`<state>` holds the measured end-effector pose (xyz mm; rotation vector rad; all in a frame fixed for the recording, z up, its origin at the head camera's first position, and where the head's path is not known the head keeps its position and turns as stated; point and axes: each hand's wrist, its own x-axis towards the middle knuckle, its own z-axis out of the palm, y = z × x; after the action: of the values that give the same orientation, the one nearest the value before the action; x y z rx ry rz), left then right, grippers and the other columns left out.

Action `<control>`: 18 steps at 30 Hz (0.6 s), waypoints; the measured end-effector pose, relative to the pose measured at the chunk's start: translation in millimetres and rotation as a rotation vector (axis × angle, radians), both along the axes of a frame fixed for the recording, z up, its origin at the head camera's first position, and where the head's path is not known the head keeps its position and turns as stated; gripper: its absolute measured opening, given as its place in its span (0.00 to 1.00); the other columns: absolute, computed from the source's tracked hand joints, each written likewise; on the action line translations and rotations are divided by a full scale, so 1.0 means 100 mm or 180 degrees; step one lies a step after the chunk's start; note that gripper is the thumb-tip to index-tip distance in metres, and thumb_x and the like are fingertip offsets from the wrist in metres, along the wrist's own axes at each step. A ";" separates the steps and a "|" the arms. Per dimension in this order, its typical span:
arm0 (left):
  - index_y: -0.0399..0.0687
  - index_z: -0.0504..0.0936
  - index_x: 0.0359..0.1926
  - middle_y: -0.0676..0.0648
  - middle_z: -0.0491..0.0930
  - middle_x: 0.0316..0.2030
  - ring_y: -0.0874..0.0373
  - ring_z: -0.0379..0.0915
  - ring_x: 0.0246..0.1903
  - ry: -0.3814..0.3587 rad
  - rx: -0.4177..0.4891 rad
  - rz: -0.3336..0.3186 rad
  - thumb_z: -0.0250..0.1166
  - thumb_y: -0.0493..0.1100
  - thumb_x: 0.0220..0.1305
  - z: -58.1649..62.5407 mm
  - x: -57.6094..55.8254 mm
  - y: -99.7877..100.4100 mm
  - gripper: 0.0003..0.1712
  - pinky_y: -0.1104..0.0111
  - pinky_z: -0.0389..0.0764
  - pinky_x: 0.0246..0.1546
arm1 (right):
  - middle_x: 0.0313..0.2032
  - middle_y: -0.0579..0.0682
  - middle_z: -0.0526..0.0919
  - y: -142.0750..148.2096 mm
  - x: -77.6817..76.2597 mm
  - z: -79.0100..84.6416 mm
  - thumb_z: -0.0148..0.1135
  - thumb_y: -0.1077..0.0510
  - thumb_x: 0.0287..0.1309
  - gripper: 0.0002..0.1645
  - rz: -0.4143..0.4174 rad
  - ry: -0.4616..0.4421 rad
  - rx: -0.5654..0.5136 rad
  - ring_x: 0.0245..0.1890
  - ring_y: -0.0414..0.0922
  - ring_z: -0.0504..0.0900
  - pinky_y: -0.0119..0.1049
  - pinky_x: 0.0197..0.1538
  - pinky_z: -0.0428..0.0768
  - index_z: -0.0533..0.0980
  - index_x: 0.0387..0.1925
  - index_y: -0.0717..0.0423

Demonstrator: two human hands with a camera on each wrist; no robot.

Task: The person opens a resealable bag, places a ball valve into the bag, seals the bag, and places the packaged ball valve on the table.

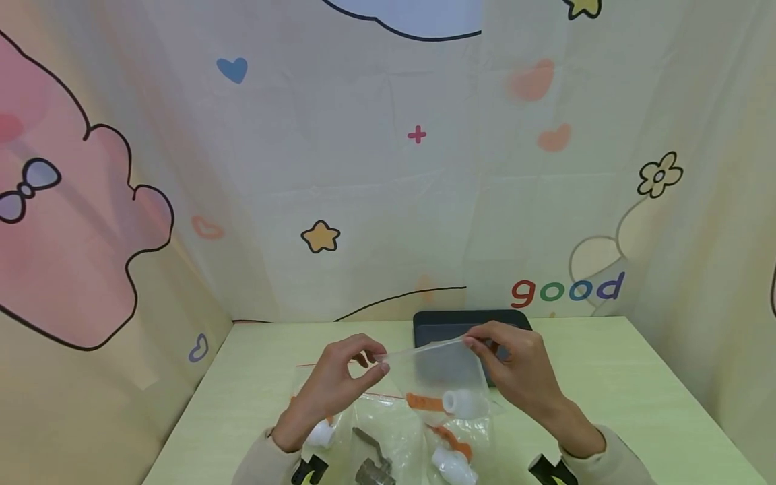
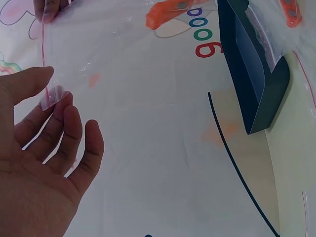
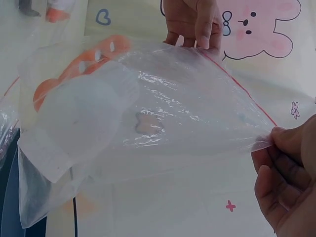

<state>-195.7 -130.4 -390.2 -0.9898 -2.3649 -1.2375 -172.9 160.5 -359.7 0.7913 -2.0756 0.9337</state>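
Observation:
A clear zip-lock bag (image 1: 430, 367) with a red seal line is stretched between both hands above the table. Inside its lower part are a white plastic valve (image 3: 86, 121) and its orange handle (image 3: 81, 71). My left hand (image 1: 342, 374) holds one top corner between thumb and fingers; in the left wrist view its other fingers spread loosely. My right hand (image 1: 518, 367) pinches the opposite top corner, thumb against index finger. Below, several more clear bags lie on the table, one with a grey metal lever valve (image 1: 374, 465), another with a white, orange-handled valve (image 1: 455, 465).
A dark tray (image 1: 424, 322) stands at the back of the pale table (image 1: 606, 377), partly behind the held bag. Patterned curtains (image 1: 388, 202) close off the back and sides. Another white valve (image 1: 321, 434) in a bag lies beside my left wrist.

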 end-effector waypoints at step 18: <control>0.54 0.83 0.38 0.58 0.81 0.33 0.68 0.75 0.33 0.0111 0.0066 0.0029 0.65 0.45 0.66 0.03 0.03 0.15 0.02 0.70 0.80 0.38 | 0.28 0.42 0.86 -0.03 0.02 -0.01 0.67 0.58 0.60 0.03 0.0061 -0.0022 0.0016 0.22 0.30 0.70 0.20 0.26 0.68 0.84 0.32 0.53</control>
<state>-193.0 -115.2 -387.0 -0.9849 -2.3231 -1.2290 -171.1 157.2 -360.4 0.8132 -2.0806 0.9433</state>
